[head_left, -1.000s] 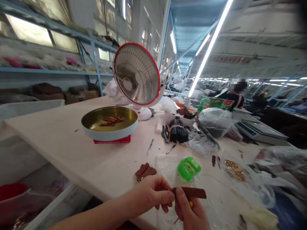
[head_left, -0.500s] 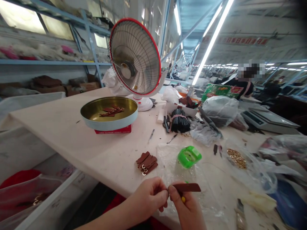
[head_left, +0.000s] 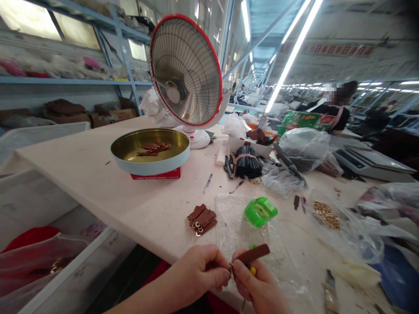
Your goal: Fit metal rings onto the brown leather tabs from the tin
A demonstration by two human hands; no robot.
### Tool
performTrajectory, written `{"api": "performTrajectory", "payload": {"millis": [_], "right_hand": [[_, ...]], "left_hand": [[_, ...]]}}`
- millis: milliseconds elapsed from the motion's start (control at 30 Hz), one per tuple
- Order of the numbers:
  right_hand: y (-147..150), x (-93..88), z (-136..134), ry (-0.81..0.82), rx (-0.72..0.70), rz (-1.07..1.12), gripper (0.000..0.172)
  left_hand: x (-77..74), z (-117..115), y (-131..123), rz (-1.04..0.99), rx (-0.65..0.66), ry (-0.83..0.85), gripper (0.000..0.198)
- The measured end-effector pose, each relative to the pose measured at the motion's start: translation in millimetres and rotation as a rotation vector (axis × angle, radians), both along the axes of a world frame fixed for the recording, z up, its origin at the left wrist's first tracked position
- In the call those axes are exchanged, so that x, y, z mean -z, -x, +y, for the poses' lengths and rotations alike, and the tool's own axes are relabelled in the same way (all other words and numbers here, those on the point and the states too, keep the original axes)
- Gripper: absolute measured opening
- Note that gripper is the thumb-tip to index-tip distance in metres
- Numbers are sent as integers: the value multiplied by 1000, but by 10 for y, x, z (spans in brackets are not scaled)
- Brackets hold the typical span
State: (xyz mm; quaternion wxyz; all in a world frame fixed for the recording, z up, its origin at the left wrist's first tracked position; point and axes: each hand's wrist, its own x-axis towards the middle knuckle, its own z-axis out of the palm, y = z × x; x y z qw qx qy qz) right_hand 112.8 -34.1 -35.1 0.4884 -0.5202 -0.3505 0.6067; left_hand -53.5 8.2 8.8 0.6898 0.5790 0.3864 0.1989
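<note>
My right hand (head_left: 257,277) grips a flat brown leather tab (head_left: 253,254), which slants up to the right. A small yellow piece (head_left: 253,271) shows between the same fingers, and a thin dark shaft sticks out below them; what they belong to is hidden. My left hand (head_left: 209,270) is pinched closed against the tab's near end, where a bit of metal glints. What its fingertips hold is too small to make out. Beyond my hands lies a pile of brown leather tabs with gold rings (head_left: 202,219). A green plastic container (head_left: 261,212) rests on clear plastic sheeting (head_left: 229,209).
A round gold-lined tin (head_left: 150,164) holding more tabs stands on a red box (head_left: 157,175). Behind it is a red-rimmed fan-shaped heater (head_left: 186,69). Gold rings (head_left: 326,214) lie in a plastic bag at right, near a scale (head_left: 369,163). Another person (head_left: 338,115) is in the background.
The tab in my right hand has tipped from nearly level to slanting upward at its free end. A thin shaft now shows below that hand. My hands stay together.
</note>
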Motion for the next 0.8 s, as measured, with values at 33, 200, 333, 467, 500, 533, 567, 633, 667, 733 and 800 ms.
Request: {"api": "performTrajectory", "payload": {"millis": [33, 200, 333, 467, 500, 533, 567, 633, 667, 733, 800], "right_hand": [[17, -1, -10, 8, -7, 40, 44], [141, -102, -62, -74, 117, -92, 42], [243, -246, -95, -224, 240, -354, 43], [298, -303, -124, -175, 307, -243, 43], [303, -302, -131, -117, 318, -147, 44], [305, -299, -137, -62, 321, -43, 44], [304, -294, -144, -20, 318, 50, 44], [292, -283, -159, 13, 306, 177, 41], [282, -279, -168, 13, 303, 204, 40], [256, -279, -185, 2, 286, 188, 40], [233, -297, -199, -20, 251, 85, 42]], "left_hand": [[33, 13, -4, -33, -34, 27, 15], [114, 23, -42, -197, -48, 144, 33], [83, -15, -52, -246, -58, 171, 40], [21, -47, -76, -299, -106, 209, 45], [7, -51, -82, -316, -110, 227, 45], [-7, -54, -88, -332, -109, 243, 44], [-18, -56, -93, -346, -106, 259, 43], [-30, -54, -101, -363, -95, 284, 40], [-31, -51, -106, -359, -92, 288, 37], [-22, -47, -121, -331, -103, 278, 33], [-3, -48, -142, -287, -129, 247, 30]]}}
